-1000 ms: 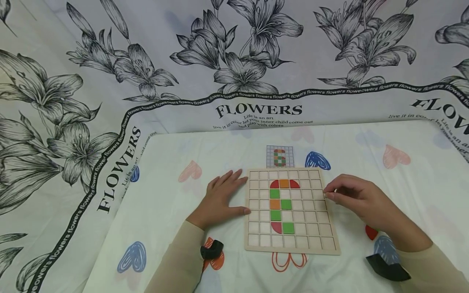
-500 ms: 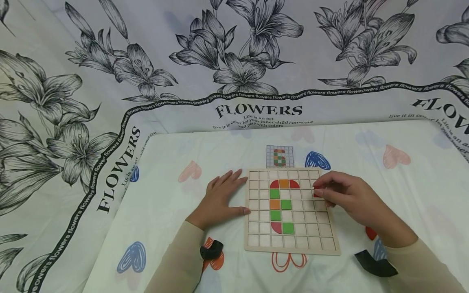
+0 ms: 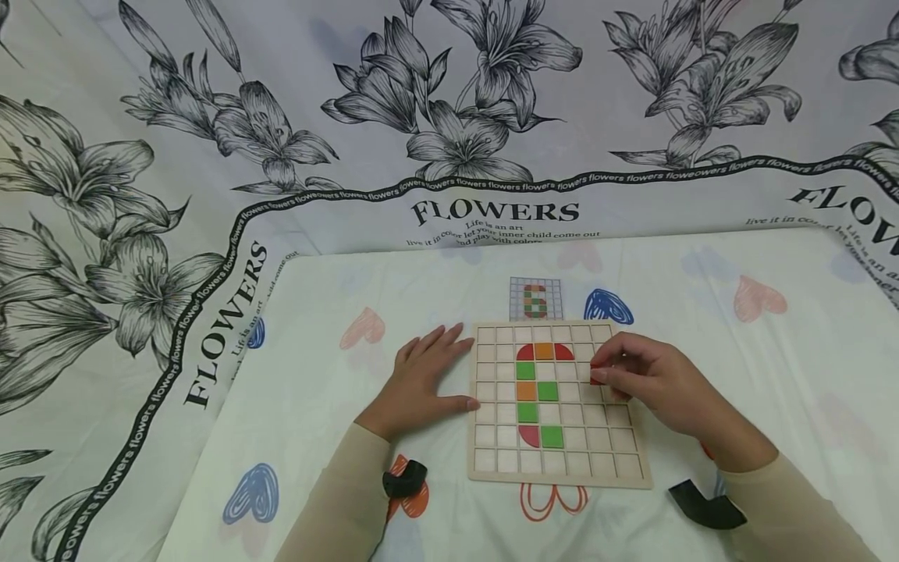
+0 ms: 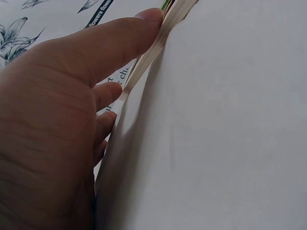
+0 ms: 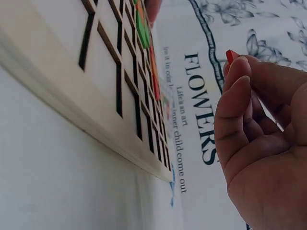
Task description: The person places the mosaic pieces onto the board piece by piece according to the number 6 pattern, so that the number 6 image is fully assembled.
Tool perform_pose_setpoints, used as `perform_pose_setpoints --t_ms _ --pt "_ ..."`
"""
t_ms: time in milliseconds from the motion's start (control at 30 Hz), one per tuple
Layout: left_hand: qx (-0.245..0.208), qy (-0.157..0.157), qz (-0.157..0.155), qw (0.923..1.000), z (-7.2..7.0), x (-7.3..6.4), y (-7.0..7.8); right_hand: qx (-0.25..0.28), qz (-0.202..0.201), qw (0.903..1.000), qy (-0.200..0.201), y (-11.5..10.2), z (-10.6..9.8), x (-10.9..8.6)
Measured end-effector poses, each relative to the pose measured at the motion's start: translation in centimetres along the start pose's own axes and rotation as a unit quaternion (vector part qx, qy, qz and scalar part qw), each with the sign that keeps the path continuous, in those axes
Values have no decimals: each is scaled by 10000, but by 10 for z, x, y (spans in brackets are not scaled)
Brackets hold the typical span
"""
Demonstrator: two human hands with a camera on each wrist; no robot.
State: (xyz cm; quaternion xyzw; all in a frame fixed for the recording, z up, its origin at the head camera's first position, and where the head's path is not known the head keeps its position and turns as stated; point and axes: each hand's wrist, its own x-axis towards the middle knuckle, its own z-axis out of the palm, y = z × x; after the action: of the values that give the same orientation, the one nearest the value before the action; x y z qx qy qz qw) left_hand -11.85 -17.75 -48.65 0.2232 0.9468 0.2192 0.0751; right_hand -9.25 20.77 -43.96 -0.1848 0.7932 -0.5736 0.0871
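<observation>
A wooden grid board (image 3: 485, 465) lies flat on the table, with green (image 3: 552, 437), orange and red tiles set in some of its cells. My left hand (image 3: 424, 386) rests at the board's left edge, fingers spread; in the left wrist view its thumb (image 4: 120, 45) touches the rim. Above the board's right part, my right hand (image 3: 663, 382) pinches a small red tile (image 3: 596, 374) between thumb and fingers. From the right wrist, only a corner of that red tile (image 5: 230, 56) shows past the fingertips, so its full shape is hidden.
Behind the board lies a small pattern card (image 3: 536, 298) showing a coloured grid figure. A cloth with printed hearts (image 3: 363, 328) covers the table. Flower-printed fabric (image 3: 470, 140) hangs behind it. Something red lies partly hidden under my right wrist.
My right hand has moved left from the board's right edge to above its right columns, carrying the red tile, which has come into sight. The left hand has stayed in place.
</observation>
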Motion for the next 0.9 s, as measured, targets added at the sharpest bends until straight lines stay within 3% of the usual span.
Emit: perform_pose_setpoints --t_ms 167,700,900 --pt "53 -70 -27 10000 -1 0 1 166 96 9997 -158 4 5 2" --pt "21 -29 26 10000 -2 0 2 459 1174 9911 -420 12 15 8" --pt "12 -54 -19 10000 -2 0 2 240 1270 9905 -475 14 22 8"
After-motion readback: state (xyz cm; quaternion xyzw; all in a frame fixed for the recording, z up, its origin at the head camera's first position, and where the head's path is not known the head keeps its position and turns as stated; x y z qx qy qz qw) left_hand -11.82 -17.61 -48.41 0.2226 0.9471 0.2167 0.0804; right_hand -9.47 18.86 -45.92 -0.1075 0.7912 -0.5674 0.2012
